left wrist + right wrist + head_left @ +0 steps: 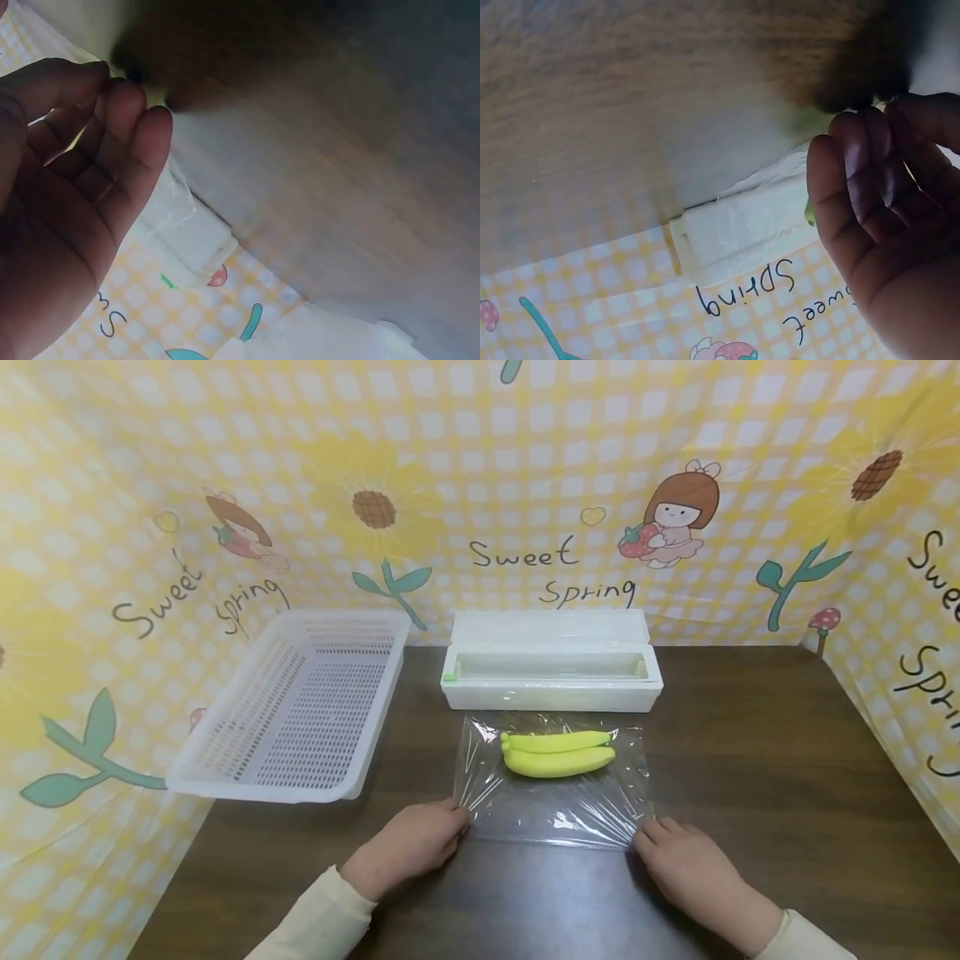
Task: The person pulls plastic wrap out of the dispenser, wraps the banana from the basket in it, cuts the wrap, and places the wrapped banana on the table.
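Yellow gingham cloth printed with sunflowers and "Sweet Spring" [551,568] hangs all round my dark brown wooden bench [765,752]. On it lies a square sheet of clear cling film [555,793], pulled out flat in front of the long white film dispenser box [551,681], whose lid stands open. Two yellow bananas [558,754] lie side by side on the far half of the sheet, touching each other.

My left hand [408,847] pinches the near left corner of the film, and my right hand [686,860] grips the near right corner; the film shows stretch wrinkles fanning out from both corners. From the wrist views I see my curled fingers [124,142] close to the bench (the film itself barely shows there).

I judge I'm at the start of wrapping: the sheet is laid, the fruit is placed, the near edge is held. Next, I think, both corners must lift together and carry forward over the bananas, kept taut and level so the film doesn't cling to itself.

A white perforated plastic basket [300,710] sits to the left, tilted against the cloth.
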Action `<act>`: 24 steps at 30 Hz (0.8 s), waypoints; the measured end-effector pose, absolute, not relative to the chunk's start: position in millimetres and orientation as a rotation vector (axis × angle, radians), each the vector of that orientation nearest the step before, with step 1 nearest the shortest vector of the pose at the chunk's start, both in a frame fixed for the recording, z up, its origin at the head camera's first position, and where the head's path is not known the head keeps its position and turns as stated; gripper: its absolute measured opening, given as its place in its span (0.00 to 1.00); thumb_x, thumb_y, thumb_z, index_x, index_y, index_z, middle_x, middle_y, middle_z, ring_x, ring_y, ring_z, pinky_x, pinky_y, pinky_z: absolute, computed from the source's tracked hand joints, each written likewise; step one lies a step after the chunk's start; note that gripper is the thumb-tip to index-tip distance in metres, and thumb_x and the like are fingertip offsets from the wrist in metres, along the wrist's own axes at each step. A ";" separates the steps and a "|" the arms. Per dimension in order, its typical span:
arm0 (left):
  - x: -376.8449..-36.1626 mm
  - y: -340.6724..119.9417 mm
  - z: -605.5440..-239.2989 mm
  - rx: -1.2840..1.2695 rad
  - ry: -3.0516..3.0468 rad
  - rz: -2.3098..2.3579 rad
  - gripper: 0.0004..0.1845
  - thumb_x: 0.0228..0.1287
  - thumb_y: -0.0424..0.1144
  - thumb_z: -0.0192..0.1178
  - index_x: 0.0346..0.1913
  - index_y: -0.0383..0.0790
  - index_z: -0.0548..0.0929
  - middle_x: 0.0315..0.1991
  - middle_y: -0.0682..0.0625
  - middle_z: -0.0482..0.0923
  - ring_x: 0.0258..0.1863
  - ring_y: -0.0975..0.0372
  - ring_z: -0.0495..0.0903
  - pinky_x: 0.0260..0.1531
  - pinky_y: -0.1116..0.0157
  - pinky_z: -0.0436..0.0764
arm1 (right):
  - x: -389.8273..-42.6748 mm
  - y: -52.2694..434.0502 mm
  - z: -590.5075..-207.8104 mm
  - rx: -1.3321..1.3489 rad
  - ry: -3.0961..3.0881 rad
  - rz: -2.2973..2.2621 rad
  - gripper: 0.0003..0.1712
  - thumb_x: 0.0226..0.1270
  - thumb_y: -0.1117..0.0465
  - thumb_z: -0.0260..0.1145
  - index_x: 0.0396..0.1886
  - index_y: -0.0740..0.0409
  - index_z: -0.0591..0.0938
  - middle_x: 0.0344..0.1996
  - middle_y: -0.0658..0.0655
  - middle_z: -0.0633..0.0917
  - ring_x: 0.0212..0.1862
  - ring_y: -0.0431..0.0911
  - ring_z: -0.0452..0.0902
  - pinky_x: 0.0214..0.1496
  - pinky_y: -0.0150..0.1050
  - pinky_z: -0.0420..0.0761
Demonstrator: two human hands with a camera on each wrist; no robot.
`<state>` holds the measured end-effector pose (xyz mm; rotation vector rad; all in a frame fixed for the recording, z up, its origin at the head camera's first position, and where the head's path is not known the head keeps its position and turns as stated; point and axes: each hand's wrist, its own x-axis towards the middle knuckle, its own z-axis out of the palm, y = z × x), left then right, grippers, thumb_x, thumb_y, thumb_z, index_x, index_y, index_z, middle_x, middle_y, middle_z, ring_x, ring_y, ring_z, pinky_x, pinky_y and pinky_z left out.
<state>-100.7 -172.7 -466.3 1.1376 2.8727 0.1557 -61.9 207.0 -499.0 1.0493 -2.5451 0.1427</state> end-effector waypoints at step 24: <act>-100.7 -186.1 -418.3 1.281 2.955 0.277 0.07 0.60 0.32 0.70 0.34 0.45 0.81 0.28 0.58 0.69 0.23 0.64 0.72 0.20 0.65 0.77 | -73.1 216.2 -448.2 0.981 -2.455 0.326 0.12 0.63 0.61 0.42 0.26 0.57 0.72 0.22 0.49 0.70 0.24 0.47 0.67 0.20 0.39 0.71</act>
